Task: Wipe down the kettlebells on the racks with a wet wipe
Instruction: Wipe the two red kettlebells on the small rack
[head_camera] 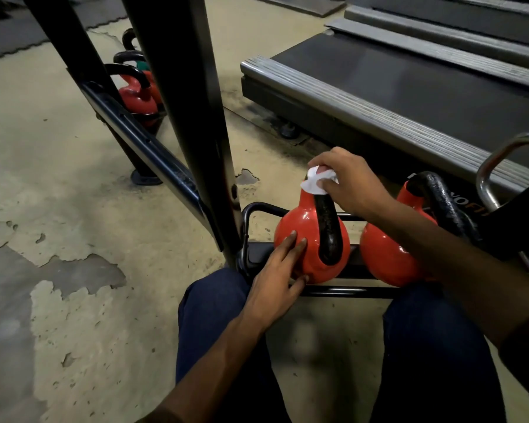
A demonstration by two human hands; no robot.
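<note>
Beneath the right hand (353, 184), which pinched the wipe (313, 183) onto the kettlebell (303, 227) handle (329, 230), the left hand (275, 282) pressed open-fingered against its body; firm strokes along the handle would clean best.

Treadmill (379, 83), dark panel at its near end: partial lettering "NOFI", "NO" white and "FI" orange, the rest hidden behind a kettlebell handle (443, 203); no other text legible.
</note>
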